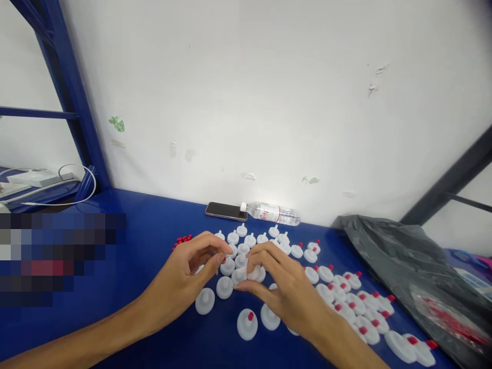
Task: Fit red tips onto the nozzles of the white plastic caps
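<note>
Far left on the blue tabletop point(154, 241), loose red plugs point(182, 239) lie in a small heap. Left hand point(184, 279): thumb and forefinger pinched together on what looks like a red plug point(223, 260). Right hand point(284, 289): fingertips clamped on a white cap point(246, 274), mid-table among bare white caps point(225, 287). Cap looks light, rigid, smooth moulded plastic, a domed disc with a nozzle. Likely slippery; best gripped by the rim. Right: plugged caps point(357, 307), crinkled black bag point(407, 266).
</note>
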Motion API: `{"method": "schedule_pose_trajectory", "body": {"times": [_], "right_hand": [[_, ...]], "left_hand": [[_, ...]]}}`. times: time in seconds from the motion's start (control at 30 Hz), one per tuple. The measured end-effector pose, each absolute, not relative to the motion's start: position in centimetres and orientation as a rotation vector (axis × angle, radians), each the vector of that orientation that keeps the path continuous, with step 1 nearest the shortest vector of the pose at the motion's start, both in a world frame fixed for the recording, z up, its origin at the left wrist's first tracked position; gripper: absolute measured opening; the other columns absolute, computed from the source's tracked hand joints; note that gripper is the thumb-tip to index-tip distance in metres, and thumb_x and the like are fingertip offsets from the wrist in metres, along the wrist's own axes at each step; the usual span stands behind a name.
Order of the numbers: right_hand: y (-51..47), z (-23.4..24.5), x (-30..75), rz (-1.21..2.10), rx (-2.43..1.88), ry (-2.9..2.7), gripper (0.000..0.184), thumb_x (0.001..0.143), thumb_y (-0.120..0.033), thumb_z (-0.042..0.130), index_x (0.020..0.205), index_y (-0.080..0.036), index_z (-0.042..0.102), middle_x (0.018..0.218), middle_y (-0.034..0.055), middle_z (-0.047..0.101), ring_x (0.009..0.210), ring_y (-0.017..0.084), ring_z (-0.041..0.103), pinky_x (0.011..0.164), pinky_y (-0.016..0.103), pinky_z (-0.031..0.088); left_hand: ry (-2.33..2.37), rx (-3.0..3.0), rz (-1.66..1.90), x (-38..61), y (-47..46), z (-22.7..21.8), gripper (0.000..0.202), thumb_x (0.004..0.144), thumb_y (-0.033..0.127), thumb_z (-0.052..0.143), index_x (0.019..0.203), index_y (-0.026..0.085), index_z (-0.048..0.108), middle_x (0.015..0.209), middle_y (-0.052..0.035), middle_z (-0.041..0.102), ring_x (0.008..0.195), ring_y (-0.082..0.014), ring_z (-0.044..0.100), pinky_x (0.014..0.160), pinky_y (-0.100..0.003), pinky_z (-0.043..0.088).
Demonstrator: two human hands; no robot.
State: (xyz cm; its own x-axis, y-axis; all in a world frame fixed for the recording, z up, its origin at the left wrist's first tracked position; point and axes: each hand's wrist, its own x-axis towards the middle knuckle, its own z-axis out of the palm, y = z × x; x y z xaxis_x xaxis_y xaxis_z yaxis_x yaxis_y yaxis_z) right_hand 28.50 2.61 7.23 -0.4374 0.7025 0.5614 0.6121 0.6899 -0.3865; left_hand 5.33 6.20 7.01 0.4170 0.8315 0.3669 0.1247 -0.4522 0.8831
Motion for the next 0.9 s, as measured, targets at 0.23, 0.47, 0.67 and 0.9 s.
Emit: {"method": "schedule_pose_trajectory", "body": {"times": [0.23, 0.47, 0.67, 0.9], "right_hand": [[2.38, 6.66, 27.77, 0.262, -1.009, -2.114, 0.016, 0.098, -0.036, 0.071, 0.103, -0.026, 0.059, 0.106, 0.0017, 0.064, 0.089, 0.016, 0.068, 0.076, 0.028, 0.058], [2.33, 6.54, 27.62, 0.216, -0.997, -2.094, 0.016, 0.099, -0.039, 0.069, 0.103, -0.026, 0.06, 0.106, 0.0029, 0.063, 0.087, 0.016, 0.068, 0.074, 0.029, 0.059], [2.24, 6.62, 27.59, 0.223, -1.004, -2.113, 0.014, 0.098, -0.028, 0.069, 0.106, -0.027, 0.057, 0.11, 0.0021, 0.061, 0.087, 0.015, 0.067, 0.072, 0.027, 0.057], [2.18, 6.39, 27.42, 0.19, -0.994, -2.104, 0.019, 0.096, -0.032, 0.073, 0.104, -0.027, 0.057, 0.108, 0.0019, 0.059, 0.082, 0.015, 0.065, 0.067, 0.026, 0.053]], "left_hand": [[0.752, 1.81, 1.023, 5.7, 5.39, 7.11, 0.019, 0.102, 0.039, 0.058, 0.1, 0.027, 0.072, 0.094, -0.0002, 0.063, 0.082, -0.0134, 0.064, 0.075, -0.026, 0.055], [0.756, 1.751, 1.061, 6.01, 5.22, 7.37, 0.017, 0.095, 0.039, 0.069, 0.088, 0.025, 0.075, 0.089, 0.0, 0.065, 0.077, -0.0128, 0.064, 0.069, -0.024, 0.053], [0.724, 1.698, 1.183, 6.14, 5.36, 7.06, 0.01, 0.089, 0.03, 0.076, 0.081, 0.024, 0.076, 0.084, 0.0012, 0.066, 0.071, -0.0106, 0.064, 0.062, -0.021, 0.054], [0.725, 1.831, 1.315, 5.87, 5.35, 6.84, 0.008, 0.087, 0.023, 0.079, 0.081, 0.029, 0.079, 0.082, 0.0027, 0.071, 0.078, -0.0139, 0.073, 0.066, -0.022, 0.058]]}}
